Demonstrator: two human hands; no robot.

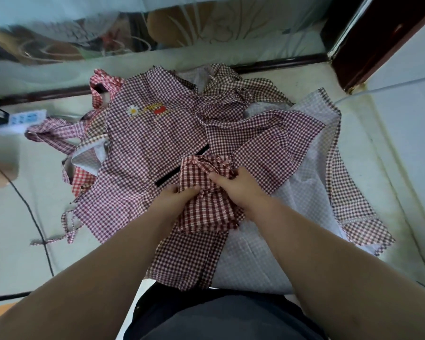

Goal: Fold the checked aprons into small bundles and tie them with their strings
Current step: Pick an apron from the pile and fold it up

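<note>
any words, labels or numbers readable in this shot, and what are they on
No text reads clearly in this view.
Embroidered patch on the spread apron: a daisy and red and yellow shapes, letters if any too small to tell.
Power strip at the left: blue marks, too blurred to read.
Apron bundle gripped by the left hand and right hand: checks only, no label showing.

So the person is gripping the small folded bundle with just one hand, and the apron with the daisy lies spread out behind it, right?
Not one hand: the head view shows both the left hand and the right hand gripping the small folded bundle. The apron with the daisy does lie spread out behind it.
</note>
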